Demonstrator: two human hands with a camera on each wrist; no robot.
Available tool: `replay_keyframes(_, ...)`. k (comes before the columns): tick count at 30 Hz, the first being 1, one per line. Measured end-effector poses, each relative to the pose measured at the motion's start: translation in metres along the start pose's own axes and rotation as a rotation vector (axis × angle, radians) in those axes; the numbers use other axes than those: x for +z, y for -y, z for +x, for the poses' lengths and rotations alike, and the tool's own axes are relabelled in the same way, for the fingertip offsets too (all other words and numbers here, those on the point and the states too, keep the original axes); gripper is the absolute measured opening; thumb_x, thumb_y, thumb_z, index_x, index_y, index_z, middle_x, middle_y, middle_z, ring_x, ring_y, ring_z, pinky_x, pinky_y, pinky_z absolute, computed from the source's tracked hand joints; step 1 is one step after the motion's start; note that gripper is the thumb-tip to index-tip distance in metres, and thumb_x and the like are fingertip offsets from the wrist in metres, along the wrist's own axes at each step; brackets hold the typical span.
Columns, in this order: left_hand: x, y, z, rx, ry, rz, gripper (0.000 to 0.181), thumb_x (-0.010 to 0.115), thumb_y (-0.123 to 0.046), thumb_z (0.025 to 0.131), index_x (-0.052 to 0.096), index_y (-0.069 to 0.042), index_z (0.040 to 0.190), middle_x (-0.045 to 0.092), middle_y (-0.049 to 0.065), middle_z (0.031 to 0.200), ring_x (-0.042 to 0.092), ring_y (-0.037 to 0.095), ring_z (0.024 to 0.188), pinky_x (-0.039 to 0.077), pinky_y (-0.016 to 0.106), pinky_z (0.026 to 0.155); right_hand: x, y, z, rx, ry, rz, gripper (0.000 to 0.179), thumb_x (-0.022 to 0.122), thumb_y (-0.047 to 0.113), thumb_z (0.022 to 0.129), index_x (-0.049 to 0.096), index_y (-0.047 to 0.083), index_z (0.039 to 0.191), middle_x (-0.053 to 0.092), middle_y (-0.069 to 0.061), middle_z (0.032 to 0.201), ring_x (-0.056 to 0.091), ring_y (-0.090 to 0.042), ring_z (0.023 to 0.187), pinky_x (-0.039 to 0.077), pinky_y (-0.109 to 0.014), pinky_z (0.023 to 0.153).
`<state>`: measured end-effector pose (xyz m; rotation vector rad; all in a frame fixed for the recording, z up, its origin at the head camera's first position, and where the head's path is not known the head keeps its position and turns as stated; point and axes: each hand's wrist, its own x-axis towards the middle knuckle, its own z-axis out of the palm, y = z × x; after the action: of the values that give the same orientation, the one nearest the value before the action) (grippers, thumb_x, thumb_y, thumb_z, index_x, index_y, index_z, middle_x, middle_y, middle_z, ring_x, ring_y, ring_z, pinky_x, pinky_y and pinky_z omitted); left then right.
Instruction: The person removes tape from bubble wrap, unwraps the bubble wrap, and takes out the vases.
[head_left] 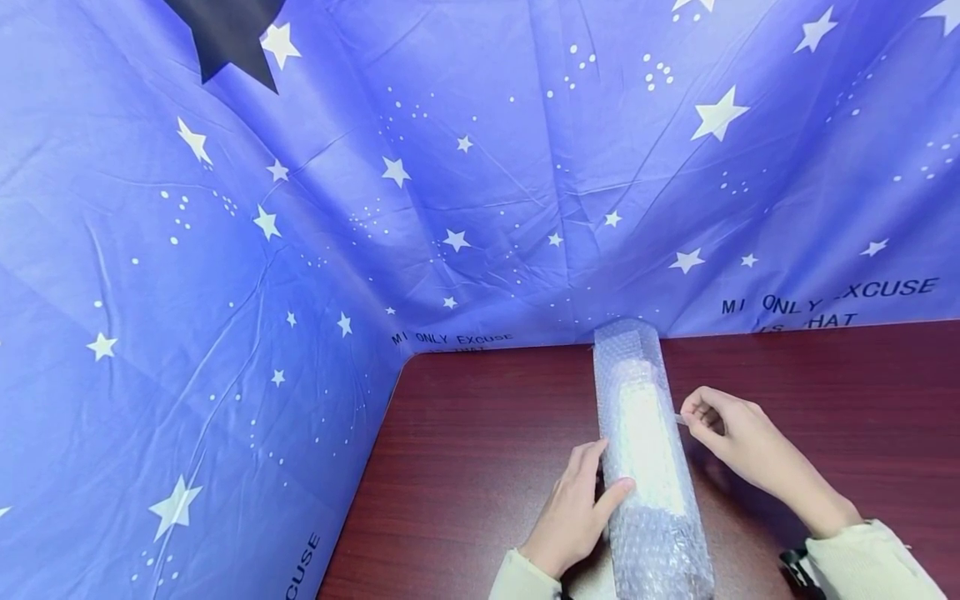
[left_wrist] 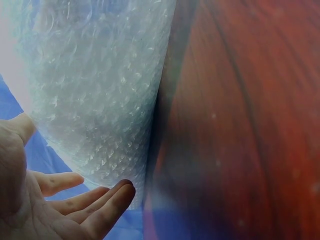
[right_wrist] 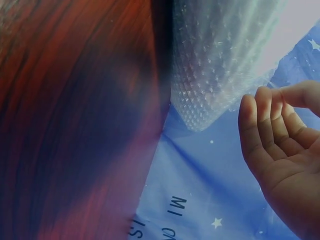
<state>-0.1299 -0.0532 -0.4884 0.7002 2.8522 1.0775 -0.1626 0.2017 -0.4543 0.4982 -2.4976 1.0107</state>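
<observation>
A long bundle in bubble wrap (head_left: 660,533) lies lengthwise on the table, with something white showing through the clear plastic. Against its left side rests my left hand (head_left: 573,508), thumb on top and fingers fairly straight along the side. In the left wrist view, the fingertips (left_wrist: 127,187) touch the bubbly surface (left_wrist: 100,100). On the bundle's other side, my right hand (head_left: 750,446) pinches a small translucent strip (head_left: 681,419) between thumb and index finger. The right wrist view has the curled fingers (right_wrist: 265,125) beside the bubble wrap (right_wrist: 210,75); the strip is hard to see there.
The dark red wood-grain table (head_left: 465,442) meets a blue star-printed cloth (head_left: 487,192) at its back and left edges. The bundle's far end reaches that back cloth. Something pale (head_left: 596,579) shows under the bundle near the left wrist.
</observation>
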Motion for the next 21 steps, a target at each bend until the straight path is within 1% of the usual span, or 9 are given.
replay_keyframes(12,-0.0018,-0.0018,0.0001,0.006,0.003,-0.001,0.064,0.036,-0.057,0.103,0.036,-0.015,0.152,0.047,0.002,0.146,0.05,0.018,0.132,0.047,0.035,0.106,-0.0027,0.0047,0.0017,-0.006,-0.006,0.006,0.016,0.067,-0.003,0.089,0.062,0.011,0.088,0.061,0.008,0.077,0.052,0.006,0.071,0.045,-0.016,0.058)
replay_keyframes(21,-0.0019,-0.0022,-0.0005,-0.007,0.009,-0.005,0.064,0.036,-0.057,0.103,0.036,-0.017,0.152,0.046,0.001,0.147,0.05,0.018,0.132,0.046,0.036,0.106,-0.0043,0.0093,0.0033,0.008,0.012,0.028,0.014,0.067,-0.003,0.09,0.062,0.01,0.089,0.062,0.01,0.078,0.056,0.007,0.073,0.05,-0.017,0.061)
